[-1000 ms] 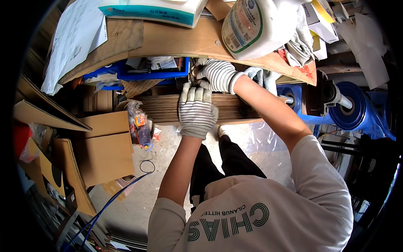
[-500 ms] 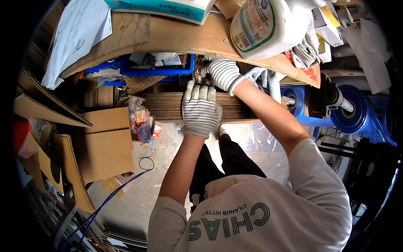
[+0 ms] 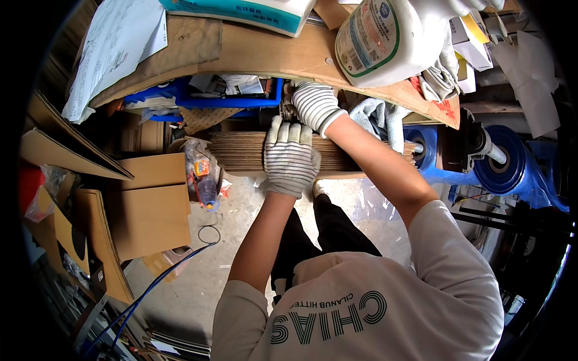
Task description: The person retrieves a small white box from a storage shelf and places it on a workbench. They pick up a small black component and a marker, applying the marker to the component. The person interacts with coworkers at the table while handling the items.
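Observation:
My left hand, in a white and grey striped knit glove, lies palm down over a stack of flat cardboard. Its fingers are stretched out side by side across the stack's far edge. Just beyond it, my right hand in a matching glove reaches in below the edge of the tabletop. Its fingertips are in shadow among small dark items, so I cannot tell what they touch or hold. Left of that hand is a blue plastic bin with papers and small boxes inside.
A large white jug and a teal and white package stand on the tabletop. Grey gloves hang right of my right hand. Cardboard boxes are at left, blue film rolls at right. A blue cable crosses the floor.
My right hand has shifted slightly left, toward the bin and my left hand. The left hand stays on the cardboard stack. The whole view has moved a little.

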Available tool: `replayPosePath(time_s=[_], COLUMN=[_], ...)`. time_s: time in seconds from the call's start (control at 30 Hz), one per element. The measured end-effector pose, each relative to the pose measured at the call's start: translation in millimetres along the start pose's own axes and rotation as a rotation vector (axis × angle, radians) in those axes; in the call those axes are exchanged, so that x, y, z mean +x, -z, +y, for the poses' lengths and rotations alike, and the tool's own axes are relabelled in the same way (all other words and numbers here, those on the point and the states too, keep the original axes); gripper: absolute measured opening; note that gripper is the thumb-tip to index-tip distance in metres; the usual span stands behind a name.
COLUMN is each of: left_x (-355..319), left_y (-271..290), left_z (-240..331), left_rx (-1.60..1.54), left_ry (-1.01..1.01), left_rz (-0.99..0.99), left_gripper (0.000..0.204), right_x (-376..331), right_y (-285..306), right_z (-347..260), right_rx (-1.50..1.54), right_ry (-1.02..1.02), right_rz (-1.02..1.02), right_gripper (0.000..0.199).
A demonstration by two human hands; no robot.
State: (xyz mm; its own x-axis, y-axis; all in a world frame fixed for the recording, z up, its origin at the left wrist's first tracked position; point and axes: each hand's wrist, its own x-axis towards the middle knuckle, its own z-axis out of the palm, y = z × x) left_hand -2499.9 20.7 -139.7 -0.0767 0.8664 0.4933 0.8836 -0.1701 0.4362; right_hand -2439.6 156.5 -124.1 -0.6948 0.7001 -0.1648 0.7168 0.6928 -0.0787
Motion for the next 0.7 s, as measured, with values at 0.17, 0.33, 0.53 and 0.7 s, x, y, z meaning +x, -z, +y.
replayPosePath(time_s=[0.17,0.33,0.53,0.7], left_x=[1.4,-1.1,9.2,29.3], left_y=[3.6,0.1,-1.6,-23.3], left_z=[0.0,-1.6,-6.5,-16.7], left_rx=[0.005,0.024,0.05,-0.016], left_ry=[0.008,-0.028,-0.046,0.064], left_rz=[-0.041,0.018,-0.003,-0.123], left_gripper=[0.039,0.042,0.044,0.045], right_x=[4.5,-23.2,-68.0,-89.2], right_y=[13.8,7.3,37.4,54.6], right_z=[-8.4,8.2,-3.3,-8.0], right_rx=[0.012,0.773,2.181,2.568], right_ry=[-0.021,-0.091,-0.146,0.003], right_rz=[-0.082,0.155,0.011,-0.159], right_gripper=[0.021,0.021,0.03,0.028])
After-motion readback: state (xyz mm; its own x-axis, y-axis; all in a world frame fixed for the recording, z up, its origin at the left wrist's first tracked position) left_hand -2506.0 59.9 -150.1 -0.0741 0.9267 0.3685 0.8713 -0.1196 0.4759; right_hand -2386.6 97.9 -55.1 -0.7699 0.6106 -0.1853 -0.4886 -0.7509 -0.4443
